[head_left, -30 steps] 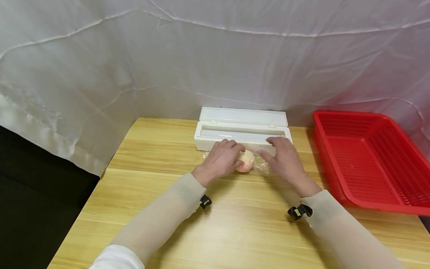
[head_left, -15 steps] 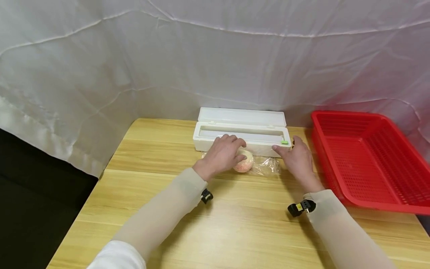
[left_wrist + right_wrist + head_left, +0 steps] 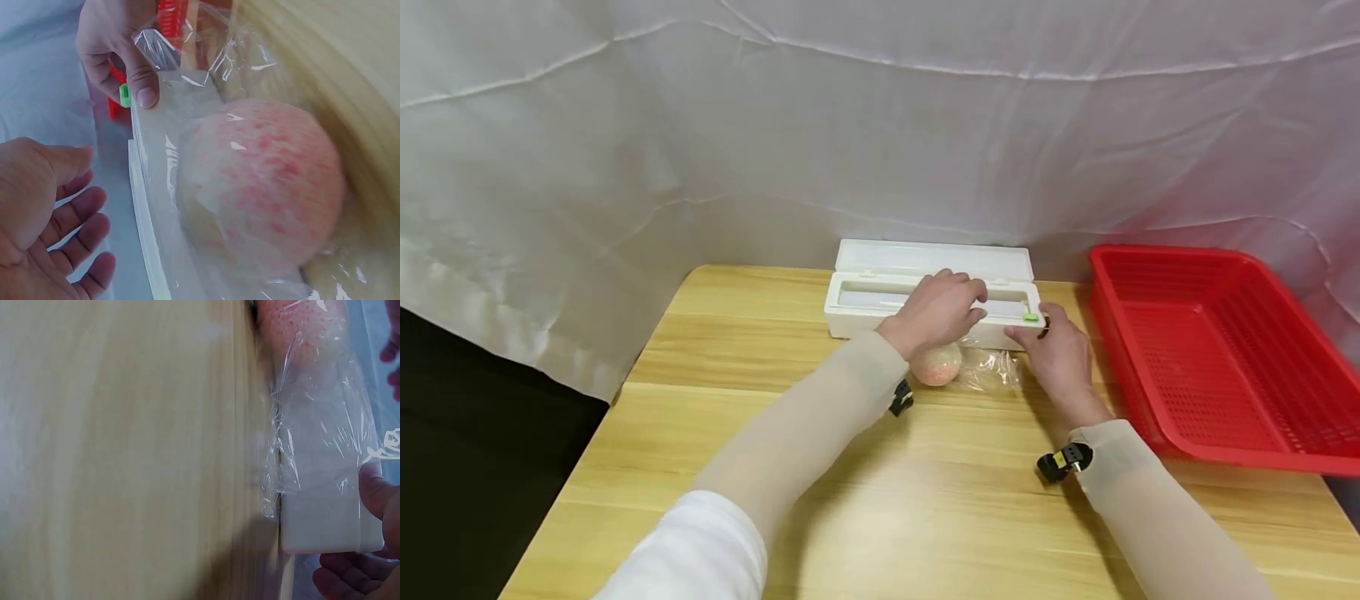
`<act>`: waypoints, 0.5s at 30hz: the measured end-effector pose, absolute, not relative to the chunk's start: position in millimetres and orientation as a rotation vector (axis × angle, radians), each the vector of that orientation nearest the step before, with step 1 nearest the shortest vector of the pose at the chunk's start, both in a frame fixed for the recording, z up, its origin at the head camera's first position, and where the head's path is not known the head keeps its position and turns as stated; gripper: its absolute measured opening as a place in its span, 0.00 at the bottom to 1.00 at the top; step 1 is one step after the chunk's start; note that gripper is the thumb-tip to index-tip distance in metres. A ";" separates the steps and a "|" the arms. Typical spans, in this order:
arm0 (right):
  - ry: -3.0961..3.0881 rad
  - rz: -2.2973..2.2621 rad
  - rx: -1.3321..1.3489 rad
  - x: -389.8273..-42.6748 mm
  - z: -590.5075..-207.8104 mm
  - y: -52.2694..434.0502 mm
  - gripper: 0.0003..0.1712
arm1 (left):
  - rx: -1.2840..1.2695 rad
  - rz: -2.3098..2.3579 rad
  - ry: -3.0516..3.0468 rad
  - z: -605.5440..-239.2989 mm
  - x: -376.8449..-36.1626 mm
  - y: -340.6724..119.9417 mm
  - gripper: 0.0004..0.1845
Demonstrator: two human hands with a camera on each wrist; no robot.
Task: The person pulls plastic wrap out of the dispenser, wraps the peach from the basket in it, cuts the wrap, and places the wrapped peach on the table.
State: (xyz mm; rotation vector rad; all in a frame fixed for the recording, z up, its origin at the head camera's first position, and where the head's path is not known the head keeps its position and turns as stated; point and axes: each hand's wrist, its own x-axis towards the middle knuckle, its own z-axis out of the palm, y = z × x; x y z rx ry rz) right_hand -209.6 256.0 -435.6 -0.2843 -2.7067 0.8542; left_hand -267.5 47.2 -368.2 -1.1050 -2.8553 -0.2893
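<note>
While my left hand (image 3: 938,310) hovers spread over the white dispenser (image 3: 865,304) and my right hand (image 3: 1054,350) pinches its green slider (image 3: 1031,317), the peach (image 3: 937,363) lies on thin, clingy film (image 3: 994,367) before it, likely soft and bruisable, best cupped underneath.

Head view: high, facing 12 o'clock, downward. Wrist views: close, low over table. All share long white plastic dispenser box (image 3: 880,302) (image 3: 147,206) (image 3: 325,512).

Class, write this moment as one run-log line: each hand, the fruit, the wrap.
left hand: open above dispenser box | right hand: pinches green slider | apple: under cling film, on table
</note>
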 end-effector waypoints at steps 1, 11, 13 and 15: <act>-2.695 0.841 -0.274 -209.5 -436.0 256.6 0.37 | -1.115 -0.279 -2.860 -367.3 -269.1 52.4 0.16; -2.644 0.789 -0.238 -204.8 -442.0 257.2 0.32 | -1.220 -0.226 -2.908 -375.2 -277.4 104.8 0.16; -2.624 0.777 -0.230 -204.7 -444.4 255.9 0.29 | -1.240 -0.235 -2.908 -378.5 -276.3 112.3 0.15; -2.598 0.766 -0.215 -204.8 -445.8 254.4 0.25 | -1.245 -0.238 -2.899 -380.6 -275.0 118.1 0.13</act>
